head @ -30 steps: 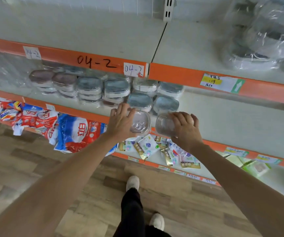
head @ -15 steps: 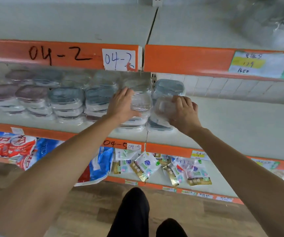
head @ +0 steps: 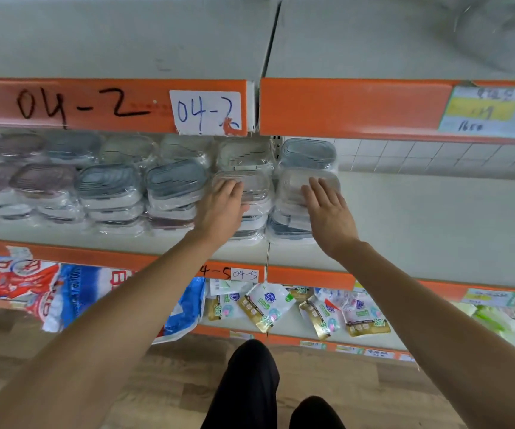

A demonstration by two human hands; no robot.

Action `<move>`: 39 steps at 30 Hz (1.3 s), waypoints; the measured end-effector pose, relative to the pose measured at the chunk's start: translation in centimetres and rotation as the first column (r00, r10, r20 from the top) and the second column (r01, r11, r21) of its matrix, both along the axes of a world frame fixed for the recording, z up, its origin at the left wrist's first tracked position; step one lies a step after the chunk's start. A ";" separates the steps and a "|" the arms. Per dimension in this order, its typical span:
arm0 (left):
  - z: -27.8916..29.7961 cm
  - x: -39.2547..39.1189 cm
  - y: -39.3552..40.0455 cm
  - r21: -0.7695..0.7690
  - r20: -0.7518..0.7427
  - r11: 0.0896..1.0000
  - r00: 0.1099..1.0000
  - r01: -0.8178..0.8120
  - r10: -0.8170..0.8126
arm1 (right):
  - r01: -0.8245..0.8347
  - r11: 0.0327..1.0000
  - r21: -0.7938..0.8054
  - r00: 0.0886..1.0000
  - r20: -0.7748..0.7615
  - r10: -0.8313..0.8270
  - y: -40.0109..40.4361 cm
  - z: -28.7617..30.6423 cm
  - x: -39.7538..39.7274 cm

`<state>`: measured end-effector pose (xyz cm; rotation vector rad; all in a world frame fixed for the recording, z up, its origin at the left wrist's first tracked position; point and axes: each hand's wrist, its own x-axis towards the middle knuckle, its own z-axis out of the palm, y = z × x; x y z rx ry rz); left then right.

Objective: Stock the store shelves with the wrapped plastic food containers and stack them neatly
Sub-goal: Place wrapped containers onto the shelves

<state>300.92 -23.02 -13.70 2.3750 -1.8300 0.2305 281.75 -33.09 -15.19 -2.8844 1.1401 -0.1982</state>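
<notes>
Your left hand (head: pixel 223 209) lies flat, fingers straight, on top of a clear wrapped container (head: pixel 251 184) that caps the second stack from the right end of the front row. Your right hand (head: pixel 327 212) lies the same way — fingers straight and slightly spread — on another clear wrapped container (head: pixel 299 181), topping the stack at the right end. Neither hand curls round anything; both rest on the lids.

Both stacks stand on the middle shelf (head: pixel 420 218), near its front edge, just beside each other. To their left the front row runs on with blue-lidded stacks (head: pixel 174 184) and, farther left, brownish-lidded stacks (head: pixel 42 181); a second row sits behind, up against the tiled back wall (head: pixel 420 156). Right of your right hand the shelf surface shows bare.

Above, the orange shelf edge (head: pixel 343 106) carries a handwritten "04-2" and a white paper label (head: pixel 206 113) with the same mark. Below — detergent bags (head: pixel 73 295) and small pouches (head: pixel 265 305) on the lower shelf.
</notes>
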 end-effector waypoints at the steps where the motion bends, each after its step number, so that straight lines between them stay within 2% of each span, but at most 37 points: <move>1: -0.3 -0.2 0.1 0.009 0.021 1.000 1.000 -0.004 0.004 | 0.010 1.000 -0.003 1.000 -0.004 -0.010 0.3 -0.4 0.0; 6: -0.1 -0.5 0.6 0.158 0.025 0.987 0.999 -0.024 0.020 | -0.007 1.000 0.017 0.996 -0.090 0.008 0.0 0.4 0.0; 8: 0.7 -0.4 0.7 0.146 -0.014 0.989 1.000 0.011 -0.009 | -0.034 0.999 -0.006 0.996 -0.086 0.033 0.3 1.1 -0.3; 11: 1.8 -0.8 2.0 0.068 0.010 0.992 0.995 0.102 -0.103 | -0.090 0.988 -0.128 0.996 0.007 0.091 1.8 1.5 -1.4; 14: 2.4 -2.2 3.8 0.013 0.027 0.967 0.967 0.253 -0.253 | -0.144 0.981 -0.129 0.989 0.016 0.148 3.6 1.9 -3.1; 19: 5.8 -5.6 6.7 0.114 0.014 0.903 0.908 0.414 -0.418 | -0.265 0.955 -0.133 0.964 -0.012 0.266 5.9 5.5 -7.0; 23: 10.2 -9.0 7.2 0.115 0.026 0.858 0.862 0.500 -0.506 | -0.332 0.933 -0.141 0.943 -0.019 0.333 7.1 9.9 -10.9; 31: 20.1 -16.6 3.6 -0.099 0.132 0.768 0.774 0.632 -0.620 | -0.267 0.916 -0.299 0.954 0.050 0.294 6.6 20.7 -18.8; 35: 25.3 -19.1 1.2 -0.233 0.136 0.773 0.807 0.590 -0.575 | -0.205 0.890 -0.407 0.960 0.092 0.263 5.1 25.5 -21.0; 39: 29.6 -20.1 -1.4 -0.337 0.075 0.781 0.842 0.526 -0.534 | -0.144 0.869 -0.473 0.970 0.105 0.218 2.7 29.1 -22.0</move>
